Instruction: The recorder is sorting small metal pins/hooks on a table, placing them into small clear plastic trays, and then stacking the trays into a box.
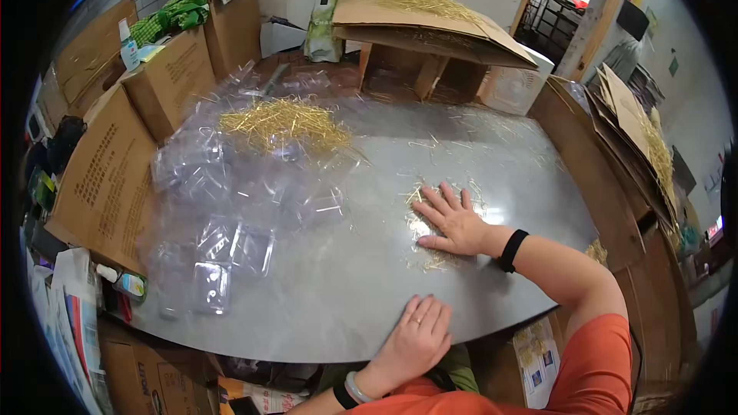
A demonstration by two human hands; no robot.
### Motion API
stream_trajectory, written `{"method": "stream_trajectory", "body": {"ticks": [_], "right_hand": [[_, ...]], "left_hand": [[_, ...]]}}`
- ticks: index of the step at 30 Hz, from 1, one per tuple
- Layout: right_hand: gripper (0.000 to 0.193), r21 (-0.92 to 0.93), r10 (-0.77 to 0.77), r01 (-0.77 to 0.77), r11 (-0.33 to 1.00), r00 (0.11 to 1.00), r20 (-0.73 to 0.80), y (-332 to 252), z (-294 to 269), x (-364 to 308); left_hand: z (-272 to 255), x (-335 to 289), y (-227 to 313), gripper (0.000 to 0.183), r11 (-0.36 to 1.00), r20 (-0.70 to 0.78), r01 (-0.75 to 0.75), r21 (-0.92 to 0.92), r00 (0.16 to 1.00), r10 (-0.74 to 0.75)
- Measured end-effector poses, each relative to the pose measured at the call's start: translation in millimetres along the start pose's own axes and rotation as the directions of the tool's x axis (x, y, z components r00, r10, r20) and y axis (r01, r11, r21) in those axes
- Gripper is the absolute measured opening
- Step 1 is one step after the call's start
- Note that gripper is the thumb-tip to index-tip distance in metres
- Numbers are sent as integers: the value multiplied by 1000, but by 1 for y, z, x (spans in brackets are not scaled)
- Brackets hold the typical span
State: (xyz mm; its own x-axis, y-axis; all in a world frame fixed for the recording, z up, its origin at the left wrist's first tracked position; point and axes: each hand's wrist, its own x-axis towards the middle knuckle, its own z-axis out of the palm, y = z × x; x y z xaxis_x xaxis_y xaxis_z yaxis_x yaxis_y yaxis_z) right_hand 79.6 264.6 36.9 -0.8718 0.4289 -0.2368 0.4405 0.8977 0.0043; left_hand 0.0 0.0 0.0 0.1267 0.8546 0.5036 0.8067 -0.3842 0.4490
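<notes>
My right hand [455, 224] lies with fingers spread over a thin scatter of short golden strips [434, 263] on the grey table [323, 292]. Whether they are wire ties or something else I cannot tell. Near the table's front edge rests my left hand [419, 338], its fingers stretched out close together and nothing seen in it. A large heap of the same golden strips [284, 124] sits at the far left, on top of clear plastic boxes [254, 246]. Those boxes spread over the table's left side, several of them overlapping.
Cardboard boxes [108, 180] wall the left side, with a small bottle [127, 284] at their foot. At the back stands an open carton [415, 38] with golden strips on its top flap. More cardboard [592, 161] lines the right edge. A green and white bag [324, 23] stands behind.
</notes>
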Motion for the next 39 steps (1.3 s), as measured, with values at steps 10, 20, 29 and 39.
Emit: {"method": "stream_trajectory", "body": {"ticks": [10,20,29,39], "right_hand": [[77,598,193,1,802,946,-261,17,4,-97],[71,271,115,-24,962,939,-325,-85,59,-187],[60,360,23,199,912,849,-527,-108,73,-152],[51,312,369,-218,925,717,-591,-138,54,-150]], "left_hand": [[4,-8,4,51,999,-100,11,32,995,-8],[3,-4,6,50,974,-34,171,150,985,-167],[-3,-9,0,40,909,-98,239,-341,953,-287],[-8,-5,4,32,954,-184,188,-233,955,-233]]}}
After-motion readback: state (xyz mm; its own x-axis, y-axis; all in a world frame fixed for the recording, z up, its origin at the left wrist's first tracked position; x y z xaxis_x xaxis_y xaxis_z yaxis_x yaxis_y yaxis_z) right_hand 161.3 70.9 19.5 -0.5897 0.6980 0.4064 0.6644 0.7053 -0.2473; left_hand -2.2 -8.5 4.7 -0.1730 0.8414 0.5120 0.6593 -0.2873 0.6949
